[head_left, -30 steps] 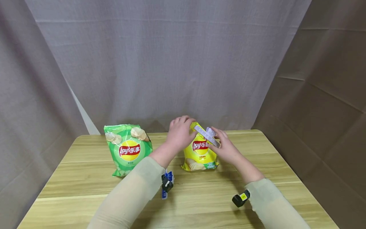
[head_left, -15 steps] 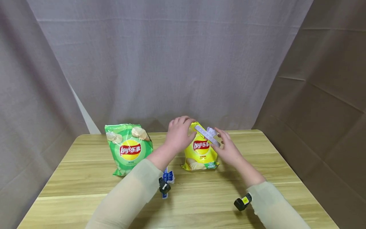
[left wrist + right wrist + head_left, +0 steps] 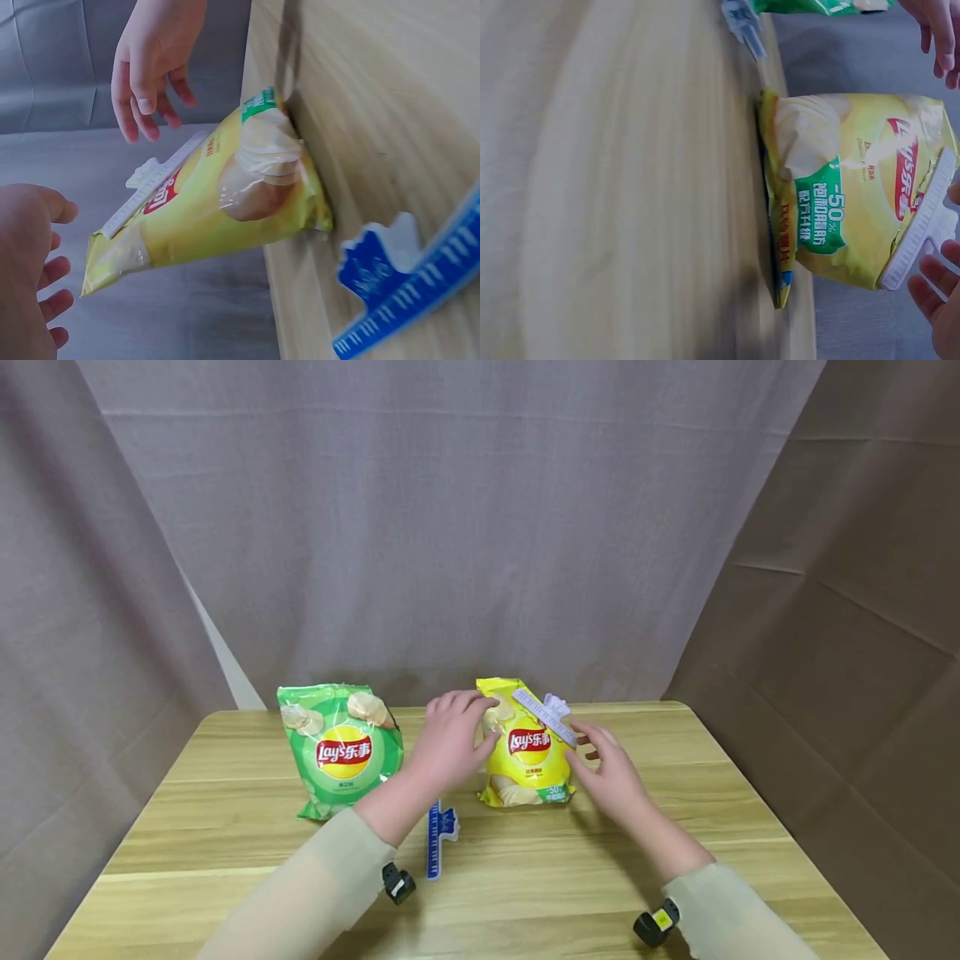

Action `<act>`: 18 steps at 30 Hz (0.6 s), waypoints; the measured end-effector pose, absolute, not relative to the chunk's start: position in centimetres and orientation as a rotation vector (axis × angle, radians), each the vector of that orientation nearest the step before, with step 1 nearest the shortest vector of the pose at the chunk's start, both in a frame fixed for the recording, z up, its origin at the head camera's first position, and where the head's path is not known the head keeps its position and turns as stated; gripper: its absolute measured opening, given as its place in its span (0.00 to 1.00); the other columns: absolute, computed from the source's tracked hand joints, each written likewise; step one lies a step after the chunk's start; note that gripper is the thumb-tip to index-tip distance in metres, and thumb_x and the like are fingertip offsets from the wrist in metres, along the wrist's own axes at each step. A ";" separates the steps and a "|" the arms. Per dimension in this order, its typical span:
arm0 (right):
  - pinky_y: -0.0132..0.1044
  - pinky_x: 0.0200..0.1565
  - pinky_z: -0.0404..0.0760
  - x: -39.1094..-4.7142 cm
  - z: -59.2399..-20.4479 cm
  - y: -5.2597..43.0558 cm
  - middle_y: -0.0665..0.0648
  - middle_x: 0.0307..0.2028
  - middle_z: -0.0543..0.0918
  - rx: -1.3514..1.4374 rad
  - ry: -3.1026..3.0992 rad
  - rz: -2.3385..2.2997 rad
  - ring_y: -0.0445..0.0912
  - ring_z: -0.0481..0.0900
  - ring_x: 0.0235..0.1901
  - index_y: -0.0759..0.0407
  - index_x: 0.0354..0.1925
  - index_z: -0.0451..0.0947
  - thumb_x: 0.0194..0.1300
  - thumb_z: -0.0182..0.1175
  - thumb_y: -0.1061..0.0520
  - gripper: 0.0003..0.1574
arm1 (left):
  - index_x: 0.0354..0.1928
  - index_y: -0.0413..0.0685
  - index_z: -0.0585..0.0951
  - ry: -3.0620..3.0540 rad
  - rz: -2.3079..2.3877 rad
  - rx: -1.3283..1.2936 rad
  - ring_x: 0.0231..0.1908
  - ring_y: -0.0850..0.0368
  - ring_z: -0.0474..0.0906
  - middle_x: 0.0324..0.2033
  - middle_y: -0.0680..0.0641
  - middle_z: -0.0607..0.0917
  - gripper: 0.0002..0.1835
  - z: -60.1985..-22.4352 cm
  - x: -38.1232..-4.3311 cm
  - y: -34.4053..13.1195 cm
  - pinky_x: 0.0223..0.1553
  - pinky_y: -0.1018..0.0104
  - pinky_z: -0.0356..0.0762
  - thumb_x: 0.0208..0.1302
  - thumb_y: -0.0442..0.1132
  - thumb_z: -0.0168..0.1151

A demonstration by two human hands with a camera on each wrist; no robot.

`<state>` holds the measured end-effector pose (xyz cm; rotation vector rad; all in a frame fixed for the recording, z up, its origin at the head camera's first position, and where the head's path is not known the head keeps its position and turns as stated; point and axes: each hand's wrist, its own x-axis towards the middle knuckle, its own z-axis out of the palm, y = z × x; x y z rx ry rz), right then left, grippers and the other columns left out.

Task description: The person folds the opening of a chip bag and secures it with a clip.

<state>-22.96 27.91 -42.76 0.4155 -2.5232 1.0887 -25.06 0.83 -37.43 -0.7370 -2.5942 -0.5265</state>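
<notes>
A yellow bag of potato chips [image 3: 525,768] stands upright on the wooden table. Across its upper right corner sits a pale lilac bag clip [image 3: 546,717], slanting down to the right. My left hand [image 3: 453,737] is just left of the bag, fingers relaxed and holding nothing; the left wrist view shows a gap between it and the bag [image 3: 210,195]. On the other side, my right hand [image 3: 611,770] is loosely spread close to the clip's lower end. In the right wrist view its fingertips [image 3: 926,296] are beside the clip [image 3: 922,225], with nothing gripped.
A green bag of potato chips [image 3: 341,756] stands at the left of the table [image 3: 540,885]. Between my left forearm and the yellow bag lies a blue bag clip [image 3: 437,839]. Grey curtains [image 3: 450,527] hang behind the table and along its sides.
My left hand has let go of the yellow bag's top and drawn back to the left. My right hand has moved off the lilac clip, which stays on the bag.
</notes>
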 end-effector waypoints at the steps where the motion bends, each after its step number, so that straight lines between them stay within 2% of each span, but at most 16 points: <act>1: 0.56 0.51 0.78 -22.7 -42.9 28.0 0.64 0.59 0.75 0.427 -2.526 1.075 0.58 0.75 0.54 0.62 0.66 0.69 0.68 0.62 0.62 0.30 | 0.63 0.55 0.76 -2.597 -0.522 -0.743 0.64 0.49 0.67 0.61 0.49 0.76 0.24 -37.6 -24.7 0.5 0.66 0.49 0.60 0.69 0.53 0.60; 7: 0.54 0.49 0.80 -21.2 -43.3 28.1 0.62 0.59 0.76 0.479 -2.560 0.990 0.56 0.77 0.53 0.63 0.64 0.71 0.67 0.64 0.61 0.29 | 0.64 0.54 0.76 -2.622 -0.523 -0.765 0.64 0.48 0.68 0.62 0.48 0.76 0.25 -38.8 -22.8 -1.3 0.67 0.47 0.59 0.68 0.52 0.61; 11: 0.52 0.49 0.81 -20.1 -43.5 28.0 0.59 0.58 0.77 0.493 -2.586 0.952 0.55 0.77 0.52 0.60 0.64 0.72 0.66 0.65 0.61 0.29 | 0.63 0.54 0.76 -2.643 -0.495 -0.768 0.63 0.47 0.69 0.61 0.48 0.77 0.26 -39.4 -21.7 -2.6 0.66 0.46 0.60 0.66 0.53 0.63; 18: 0.48 0.47 0.82 -18.3 -44.1 28.0 0.59 0.56 0.78 0.511 -2.611 0.927 0.53 0.79 0.50 0.60 0.63 0.73 0.65 0.66 0.62 0.29 | 0.62 0.56 0.77 -2.664 -0.469 -0.740 0.62 0.48 0.69 0.59 0.50 0.78 0.25 -40.3 -19.6 -5.1 0.65 0.48 0.62 0.64 0.54 0.65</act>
